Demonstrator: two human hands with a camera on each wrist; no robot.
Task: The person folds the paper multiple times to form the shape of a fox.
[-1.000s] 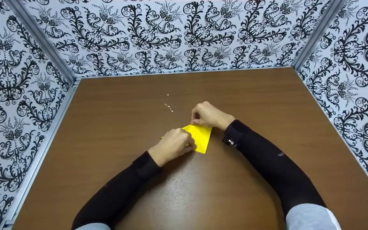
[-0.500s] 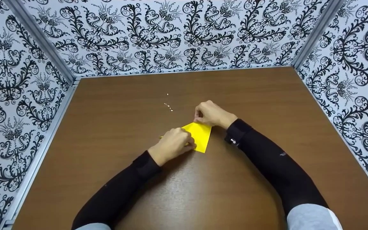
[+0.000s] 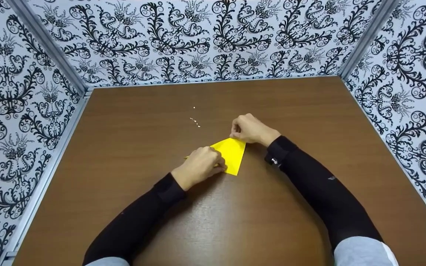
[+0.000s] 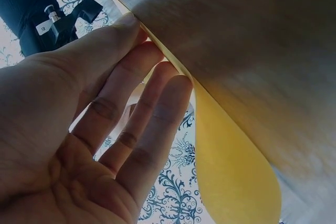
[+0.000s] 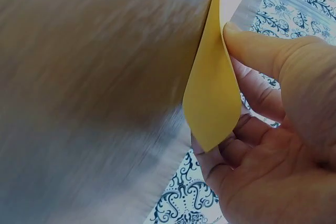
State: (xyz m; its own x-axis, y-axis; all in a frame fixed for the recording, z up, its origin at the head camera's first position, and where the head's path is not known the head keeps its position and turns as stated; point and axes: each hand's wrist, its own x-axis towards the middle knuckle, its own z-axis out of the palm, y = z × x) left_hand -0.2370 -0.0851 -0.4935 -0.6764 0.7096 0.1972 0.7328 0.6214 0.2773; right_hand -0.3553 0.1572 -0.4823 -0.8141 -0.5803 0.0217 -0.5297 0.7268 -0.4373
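Observation:
A sheet of yellow paper (image 3: pixel 231 155) lies on the table, folded over. From each side its bend shows as a rounded loop, seen in the left wrist view as paper (image 4: pixel 236 166) and in the right wrist view as paper (image 5: pixel 212 87). My left hand (image 3: pixel 202 164) holds the paper at its left part, thumb and fingertips close together on its edge. A small yellow tip pokes out left of that hand. At the far edge my right hand (image 3: pixel 252 128) has its thumb on the paper and its other fingers bent behind it.
Small white specks (image 3: pixel 195 122) mark the brown wooden table (image 3: pixel 142 122) beyond the hands. Patterned black-and-white walls (image 3: pixel 216 37) with grey metal frame bars (image 3: pixel 368 33) enclose the back and both sides. Dark sleeves cover both forearms.
My right hand has slid to the right and slightly away along the paper's far edge, showing more of that edge. My left hand has stayed in place on the paper.

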